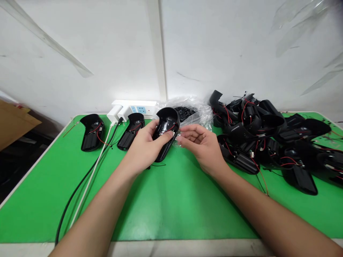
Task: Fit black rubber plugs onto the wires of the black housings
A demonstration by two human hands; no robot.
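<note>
My left hand [146, 148] is wrapped round a black plastic housing [167, 117], its thumb lying across the inside. The housing is tilted, with its curved hood at the top and a red wire inside. Just to its right, my right hand [205, 148] has its fingers curled and its thumb and forefinger pinched together by the housing's edge. Whatever is between those fingertips is too small to make out. A similar black housing [131, 134] lies beside my left hand, and another housing [92, 137] with red wire lies farther left.
A clear plastic bag [203, 114] of small black parts [184, 112] sits behind my hands. A heap of black housings [249, 132] with loose wires covers the right side. A white power strip [148, 105] with plugged-in cables [92, 171] crosses the green table's [160, 207] left side.
</note>
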